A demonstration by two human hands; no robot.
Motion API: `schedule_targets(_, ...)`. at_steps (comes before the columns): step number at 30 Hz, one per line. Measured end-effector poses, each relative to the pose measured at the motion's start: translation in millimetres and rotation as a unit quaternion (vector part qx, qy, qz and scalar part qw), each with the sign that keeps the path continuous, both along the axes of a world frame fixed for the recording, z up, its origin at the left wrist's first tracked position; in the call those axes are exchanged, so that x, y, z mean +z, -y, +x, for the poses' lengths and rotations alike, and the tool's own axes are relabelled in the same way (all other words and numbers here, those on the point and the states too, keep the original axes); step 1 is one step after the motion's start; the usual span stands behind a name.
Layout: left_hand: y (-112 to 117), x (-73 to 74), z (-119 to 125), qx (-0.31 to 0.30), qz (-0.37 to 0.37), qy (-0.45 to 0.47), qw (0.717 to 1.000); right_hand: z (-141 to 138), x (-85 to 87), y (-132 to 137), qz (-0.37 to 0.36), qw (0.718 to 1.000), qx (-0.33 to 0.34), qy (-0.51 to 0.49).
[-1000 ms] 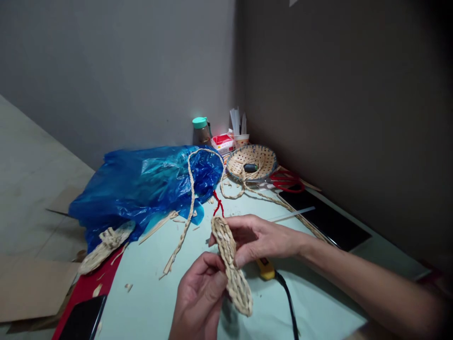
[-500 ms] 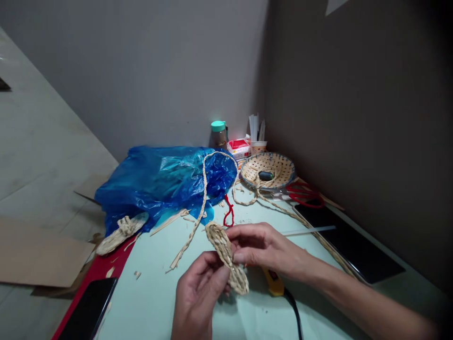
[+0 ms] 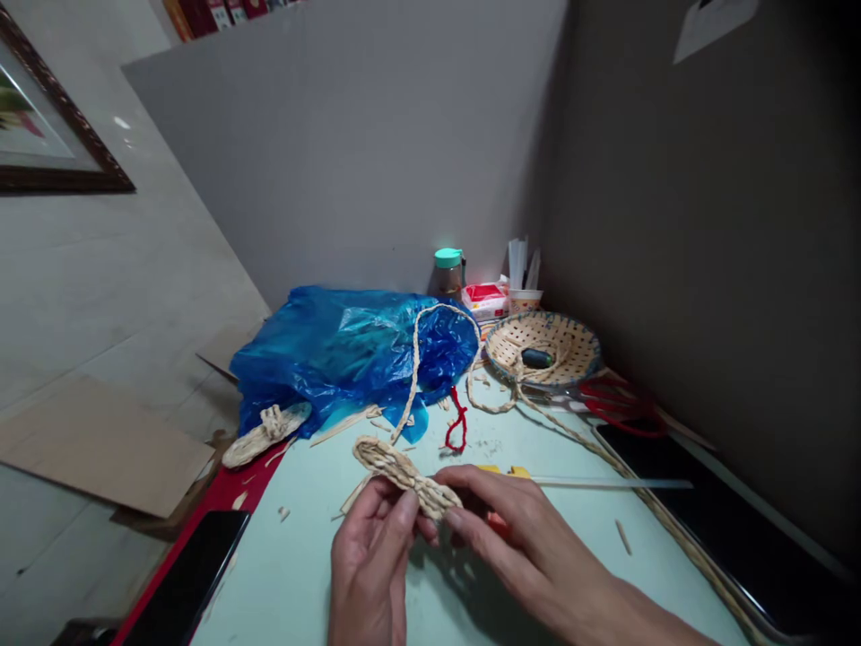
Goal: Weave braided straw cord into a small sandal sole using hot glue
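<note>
Both my hands hold a small oval piece of woven straw (image 3: 396,470) above the pale green table (image 3: 571,538). My left hand (image 3: 369,565) pinches its near end with thumb and fingers. My right hand (image 3: 511,529) grips the same end from the right side, fingers closed. A long braided straw cord (image 3: 412,377) runs from the woven piece up over a blue plastic bag (image 3: 343,350). A red thread (image 3: 458,422) lies just behind the piece. A yellow tool (image 3: 501,470) peeks out behind my right hand.
A round woven basket (image 3: 542,348) with a dark object stands at the back right, with red scissors (image 3: 615,404) beside it. A jar (image 3: 447,272), a red box and a cup sit in the corner. Dark phones (image 3: 188,574) lie left and right. Another straw bundle (image 3: 262,432) lies left.
The woven piece has turned from upright to lying flatter and lower between my hands. My right hand shifted nearer and lower. The view has tilted upward and leftward.
</note>
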State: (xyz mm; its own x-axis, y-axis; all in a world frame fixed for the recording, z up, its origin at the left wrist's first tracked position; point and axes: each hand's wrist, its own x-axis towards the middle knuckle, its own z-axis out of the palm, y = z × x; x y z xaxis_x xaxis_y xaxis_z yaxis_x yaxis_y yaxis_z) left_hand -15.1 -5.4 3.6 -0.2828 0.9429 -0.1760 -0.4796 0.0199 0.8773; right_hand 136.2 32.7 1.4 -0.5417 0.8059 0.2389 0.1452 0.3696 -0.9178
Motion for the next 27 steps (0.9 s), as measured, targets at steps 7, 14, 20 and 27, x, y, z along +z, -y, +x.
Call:
schedule_targets(7,1,2.7,1,-0.003,-0.003,-0.016,1.000,-1,-4.9,-2,0.005,1.000,-0.011,0.010)
schedule_targets(14,3,2.1,3,0.043,-0.017,-0.039,0.998,1,-4.7,4,0.042,0.999,-0.028,0.013)
schedule_targets(20,3,0.8,4,0.046,-0.018,-0.031,0.998,-2,-12.3,3,0.089,0.994,-0.057,-0.014)
schedule_targets(27,1,1.9,2,0.061,-0.039,0.015,0.997,-4,-12.7,4,0.141,0.987,-0.066,-0.031)
